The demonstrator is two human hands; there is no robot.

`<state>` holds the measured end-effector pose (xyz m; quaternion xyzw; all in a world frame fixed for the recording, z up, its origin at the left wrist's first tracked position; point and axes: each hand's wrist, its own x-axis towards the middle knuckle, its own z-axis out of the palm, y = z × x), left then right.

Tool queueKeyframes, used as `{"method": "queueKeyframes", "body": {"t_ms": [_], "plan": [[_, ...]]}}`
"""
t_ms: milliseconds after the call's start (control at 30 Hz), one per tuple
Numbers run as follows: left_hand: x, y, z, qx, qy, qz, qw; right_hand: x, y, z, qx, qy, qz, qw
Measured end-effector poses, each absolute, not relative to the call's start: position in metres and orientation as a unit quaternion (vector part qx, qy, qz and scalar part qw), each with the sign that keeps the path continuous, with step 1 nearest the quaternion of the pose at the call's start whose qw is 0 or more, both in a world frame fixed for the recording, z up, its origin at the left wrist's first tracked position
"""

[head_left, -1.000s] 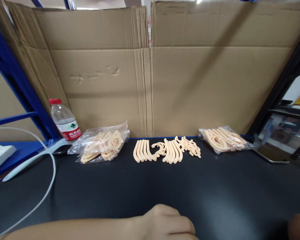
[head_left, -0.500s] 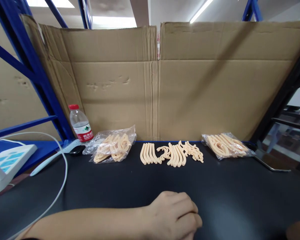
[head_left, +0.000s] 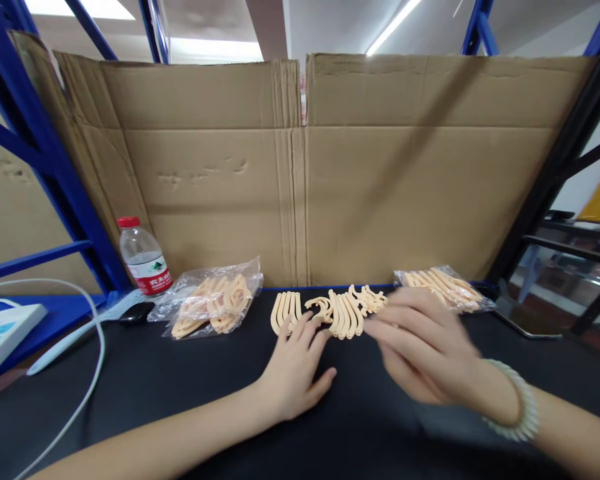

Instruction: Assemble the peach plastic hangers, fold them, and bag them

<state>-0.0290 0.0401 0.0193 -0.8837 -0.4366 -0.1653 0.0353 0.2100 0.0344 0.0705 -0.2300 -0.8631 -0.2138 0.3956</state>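
Observation:
My left hand (head_left: 295, 373) is open, its thumb stretched out to the side. Its fingertips reach the lower ends of a row of pale beige curved strips (head_left: 282, 308). Between that row and a second row of similar strips (head_left: 347, 315) lie a few C-shaped beige pieces (head_left: 321, 305). Small wavy beige pieces (head_left: 367, 297) sit at the right of the group. Beside them is my right hand (head_left: 425, 343), smeared by motion, with a pale beaded bracelet (head_left: 517, 403) at its wrist. Whether its fingers hold anything does not show.
Clear bags of beige pieces lie at left (head_left: 215, 303) and right (head_left: 443, 287). A red-capped water bottle (head_left: 145, 257) stands by the cardboard wall (head_left: 220, 200). A white cable (head_left: 93, 373) crosses the left side. A flat dark object (head_left: 527, 317) rests at far right.
My left hand has moved up and left from the near edge to the beige strips, and its fingers have spread. My right hand has come in from the lower right. The view has shifted slightly.

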Motion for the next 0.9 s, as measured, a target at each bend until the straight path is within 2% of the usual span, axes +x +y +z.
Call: {"method": "queueKeyframes", "body": {"t_ms": [67,133,200,300,533,767,900], "plan": [[-0.039,0.045,0.019,-0.864,-0.483,-0.138,0.048,0.205,0.053,0.057,-0.3,-0.871,-0.185,0.342],[-0.047,0.048,0.018,-0.848,-0.518,-0.101,0.039,0.204,0.069,0.039,-0.376,-0.885,-0.13,0.241],[-0.05,0.05,0.017,-0.836,-0.545,-0.058,0.004,0.206,0.079,0.022,-0.393,-0.903,-0.064,0.16],[-0.052,0.054,0.014,-0.826,-0.563,-0.019,-0.035,0.21,0.084,0.01,-0.383,-0.918,0.026,0.1],[-0.056,0.072,0.003,-0.862,-0.503,-0.062,-0.019,0.214,0.091,0.015,-0.392,-0.911,0.09,0.092],[-0.055,0.081,0.0,-0.872,-0.483,-0.084,-0.004,0.225,0.105,0.007,-0.386,-0.916,0.045,0.102],[-0.056,0.08,0.001,-0.871,-0.48,-0.103,-0.006,0.224,0.106,0.001,-0.398,-0.901,-0.025,0.17]]}}
